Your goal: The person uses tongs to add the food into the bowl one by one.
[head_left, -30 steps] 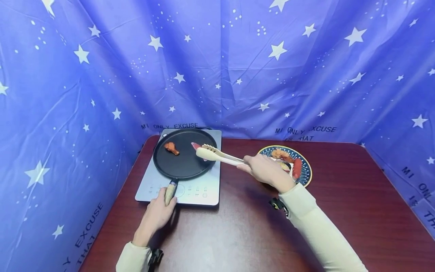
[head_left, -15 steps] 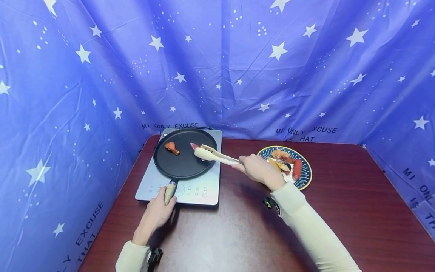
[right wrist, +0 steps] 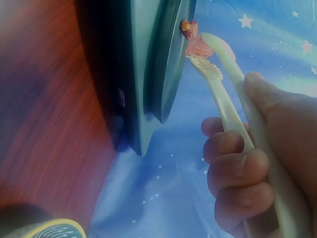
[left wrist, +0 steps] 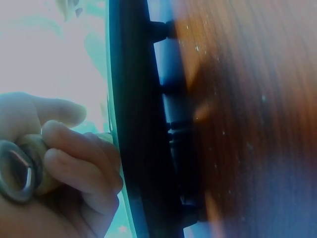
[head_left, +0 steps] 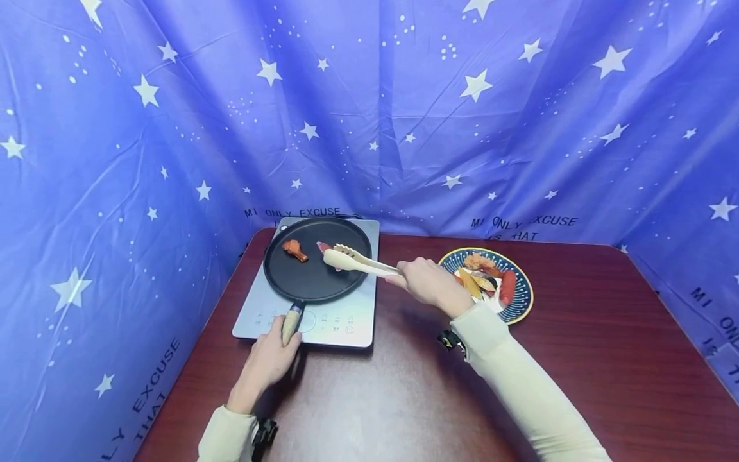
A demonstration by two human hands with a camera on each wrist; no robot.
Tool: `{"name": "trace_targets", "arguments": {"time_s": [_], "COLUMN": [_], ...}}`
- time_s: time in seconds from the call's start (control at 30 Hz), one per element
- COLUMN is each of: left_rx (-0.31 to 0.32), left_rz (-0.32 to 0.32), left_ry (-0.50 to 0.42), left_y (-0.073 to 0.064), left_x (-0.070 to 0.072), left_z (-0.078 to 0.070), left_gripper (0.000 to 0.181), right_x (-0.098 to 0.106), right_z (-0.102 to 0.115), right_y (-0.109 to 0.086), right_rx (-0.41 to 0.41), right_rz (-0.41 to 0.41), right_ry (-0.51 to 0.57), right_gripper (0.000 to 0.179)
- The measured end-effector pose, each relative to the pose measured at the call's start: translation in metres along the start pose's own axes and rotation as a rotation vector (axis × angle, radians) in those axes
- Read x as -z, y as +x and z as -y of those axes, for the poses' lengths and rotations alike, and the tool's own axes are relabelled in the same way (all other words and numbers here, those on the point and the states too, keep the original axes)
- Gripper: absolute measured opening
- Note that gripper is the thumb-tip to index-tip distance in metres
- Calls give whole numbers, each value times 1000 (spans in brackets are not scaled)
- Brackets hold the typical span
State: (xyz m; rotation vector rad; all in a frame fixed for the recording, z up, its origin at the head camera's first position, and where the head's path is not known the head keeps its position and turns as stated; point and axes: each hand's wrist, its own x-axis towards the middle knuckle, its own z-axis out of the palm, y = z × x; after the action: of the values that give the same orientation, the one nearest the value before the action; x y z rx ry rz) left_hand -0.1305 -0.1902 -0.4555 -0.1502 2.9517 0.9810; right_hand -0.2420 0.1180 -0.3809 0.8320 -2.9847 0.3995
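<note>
My left hand (head_left: 267, 362) grips the wooden-look handle (head_left: 291, 326) of a flat black frying pan (head_left: 300, 287). The left wrist view shows curled fingers (left wrist: 79, 163) around it and a metal ring (left wrist: 17, 171) at its end. My right hand (head_left: 430, 282) holds cream-coloured tongs (head_left: 358, 263). Between the tongs' tips is a pinkish-red piece of food (right wrist: 199, 47), above the right part of the pan; whether it touches the pan I cannot tell. A chicken drumstick (head_left: 295, 251) lies on the pan's left side.
Under the pan is a silver induction cooker (head_left: 360, 321) on a dark red wooden table (head_left: 606, 333). A blue patterned plate (head_left: 523, 307) to the right bears a red sausage (head_left: 507, 287), a fried piece (head_left: 479, 261) and other food. Blue starry curtains (head_left: 346, 96) enclose the table.
My right hand has moved left, carrying the tongs and the pinkish-red piece further over the pan. More of the plate's food shows. My left hand keeps its grip on the pan handle.
</note>
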Motion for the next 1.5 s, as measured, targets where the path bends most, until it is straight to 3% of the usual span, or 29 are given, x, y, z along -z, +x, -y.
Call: {"name": "trace_targets", "arguments": {"time_s": [0.87, 1.5], "left_rx": [11, 9], "left_rz": [5, -6], "left_ry": [-11, -17], "left_y": [-1, 0], "left_x": [-2, -3], "left_z": [1, 1], "left_gripper": [49, 50], "right_x": [-22, -27], "right_z": [17, 27], "right_y": [23, 39], "right_rx": [-86, -152], "right_rz": [-19, -10], "right_ry": [-58, -83], "right_gripper": [39, 44]}}
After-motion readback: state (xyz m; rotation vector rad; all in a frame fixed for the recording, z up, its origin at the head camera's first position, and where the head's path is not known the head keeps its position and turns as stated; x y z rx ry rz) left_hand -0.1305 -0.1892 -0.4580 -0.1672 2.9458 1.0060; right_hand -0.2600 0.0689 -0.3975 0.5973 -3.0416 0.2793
